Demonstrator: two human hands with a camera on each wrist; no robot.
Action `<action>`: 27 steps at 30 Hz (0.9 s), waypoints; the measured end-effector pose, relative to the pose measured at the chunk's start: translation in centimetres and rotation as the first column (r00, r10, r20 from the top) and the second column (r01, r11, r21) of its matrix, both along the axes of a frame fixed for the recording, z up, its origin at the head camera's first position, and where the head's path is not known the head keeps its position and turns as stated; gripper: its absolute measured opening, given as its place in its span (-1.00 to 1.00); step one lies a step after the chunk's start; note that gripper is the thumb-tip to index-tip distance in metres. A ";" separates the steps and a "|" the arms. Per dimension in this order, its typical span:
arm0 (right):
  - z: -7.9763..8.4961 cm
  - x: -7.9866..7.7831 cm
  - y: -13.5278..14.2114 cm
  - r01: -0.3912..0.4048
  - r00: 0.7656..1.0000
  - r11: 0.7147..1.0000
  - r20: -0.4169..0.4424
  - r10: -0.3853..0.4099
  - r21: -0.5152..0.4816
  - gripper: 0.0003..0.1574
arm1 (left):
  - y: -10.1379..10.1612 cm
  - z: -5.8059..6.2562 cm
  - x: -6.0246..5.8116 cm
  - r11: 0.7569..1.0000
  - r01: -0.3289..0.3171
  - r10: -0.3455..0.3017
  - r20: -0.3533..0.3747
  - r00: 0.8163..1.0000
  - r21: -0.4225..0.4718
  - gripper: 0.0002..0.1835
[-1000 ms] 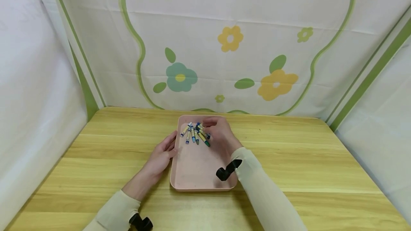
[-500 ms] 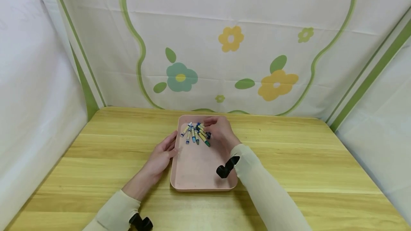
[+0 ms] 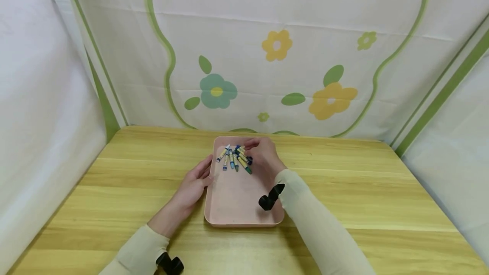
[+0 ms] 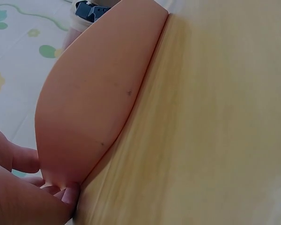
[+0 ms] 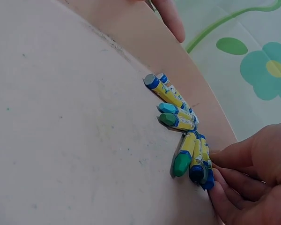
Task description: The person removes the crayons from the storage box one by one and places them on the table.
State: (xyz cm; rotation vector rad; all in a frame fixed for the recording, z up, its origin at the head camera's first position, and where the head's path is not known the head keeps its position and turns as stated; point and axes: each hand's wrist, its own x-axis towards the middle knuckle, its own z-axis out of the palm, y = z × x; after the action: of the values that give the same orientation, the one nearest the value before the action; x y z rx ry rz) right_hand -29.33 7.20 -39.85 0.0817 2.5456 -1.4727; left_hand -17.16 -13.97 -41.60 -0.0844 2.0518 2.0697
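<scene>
A pink tray (image 3: 238,200) stands on the table with several oil pastel crayons gathered at its far end. My left hand (image 3: 192,186) holds the tray's left side, thumb at the rim; in the left wrist view its fingers (image 4: 71,194) curl at the lower edge. My right hand (image 3: 266,155) is inside the tray at the far right. In the right wrist view, its thumb and fingers pinch the end of a blue crayon (image 5: 210,182), partly hidden by neighbours. Beside it lie a green crayon (image 5: 182,161) and a dark blue crayon (image 5: 195,172); a light blue crayon (image 5: 168,108) lies farther off.
The wooden table (image 3: 363,198) extends on both sides of the tray. A white cloth with flower prints (image 3: 217,91) hangs behind it, and more white cloth (image 3: 42,109) closes off the sides. Each wrist bears a small black camera (image 3: 271,198).
My right hand keeps its place by the crayons, its wrist shifted slightly. The left hand keeps its hold on the tray. The head view has tilted a little.
</scene>
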 end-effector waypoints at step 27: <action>-0.3 -0.3 -0.4 0.004 0.999 1.000 -0.037 -0.003 0.027 -0.73 | -0.1 0.3 -0.1 1.000 0.020 -0.020 0.012 1.000 0.006 -0.24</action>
State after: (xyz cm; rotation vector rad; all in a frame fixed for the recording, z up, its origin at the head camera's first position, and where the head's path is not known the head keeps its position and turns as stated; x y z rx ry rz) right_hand -29.61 6.85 -40.15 0.0638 2.5966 -1.4546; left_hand -17.27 -14.09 -41.31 -0.0749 2.0315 2.0590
